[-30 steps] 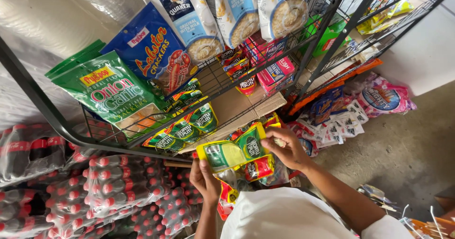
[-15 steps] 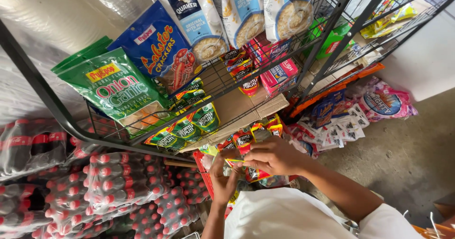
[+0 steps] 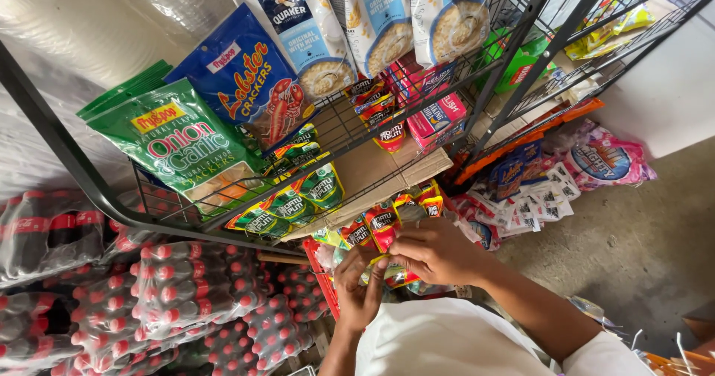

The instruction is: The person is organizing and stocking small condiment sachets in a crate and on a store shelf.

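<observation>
Head view: your right hand (image 3: 436, 253) and left hand (image 3: 359, 290) pinch light, crinkly snack packets (image 3: 376, 231); their edges look easiest to hold.

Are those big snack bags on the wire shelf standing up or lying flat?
Standing, leaning back. The green cracker bag and blue cracker bag rest upright against the wire shelf, fronts facing out.

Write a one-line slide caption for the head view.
Both hands, left hand and right hand, handle small snack packets below a wire shelf of cracker bags.
</observation>
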